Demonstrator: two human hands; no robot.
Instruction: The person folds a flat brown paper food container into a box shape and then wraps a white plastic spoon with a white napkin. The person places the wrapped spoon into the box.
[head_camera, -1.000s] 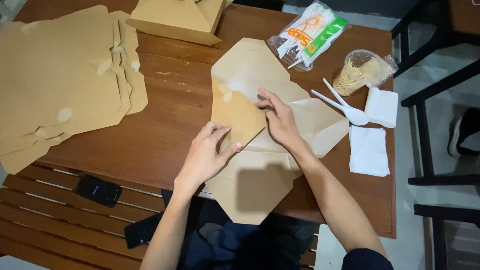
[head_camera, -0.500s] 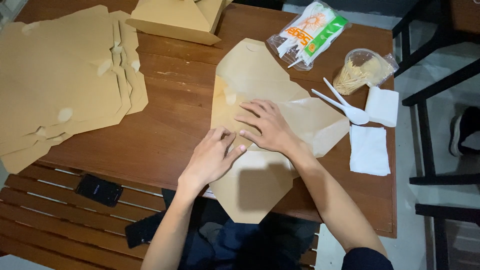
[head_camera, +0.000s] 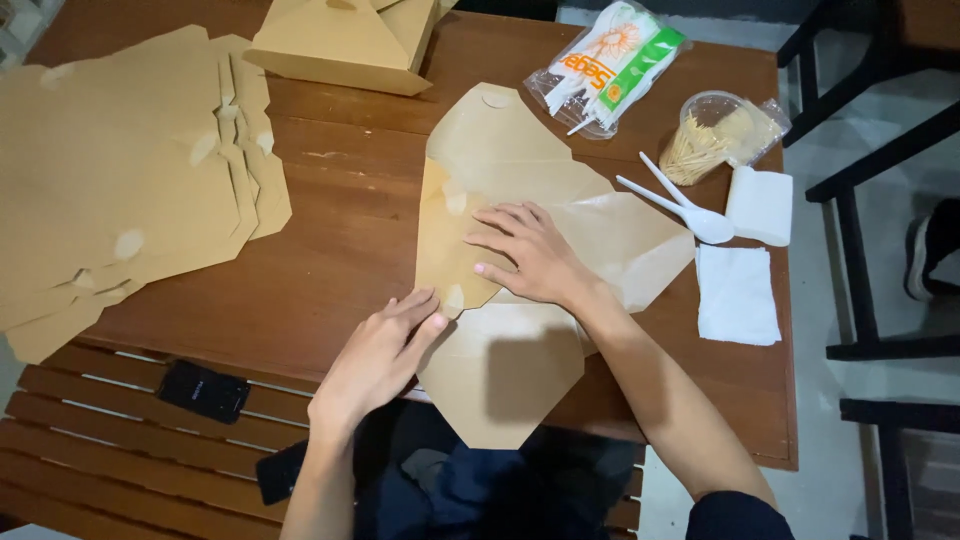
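A flat brown paper box blank (head_camera: 520, 150) lies unfolded on the wooden table (head_camera: 340, 250), its near flap hanging over the table's front edge. One side flap is folded inward over the middle. My right hand (head_camera: 525, 255) presses flat on that folded flap, fingers spread. My left hand (head_camera: 385, 350) rests at the flap's lower left corner, fingertips on its edge. Neither hand grips anything.
A stack of flat brown blanks (head_camera: 110, 180) covers the table's left. A folded box (head_camera: 345, 40) stands at the back. At the right lie a packet of cutlery (head_camera: 610, 65), a cup of toothpicks (head_camera: 705, 135), white spoons (head_camera: 685, 205) and napkins (head_camera: 738, 292). A phone (head_camera: 203, 390) sits on the bench.
My right hand slid left and down over the folded flap, flattening it. My left hand shifted slightly toward the flap's lower corner.
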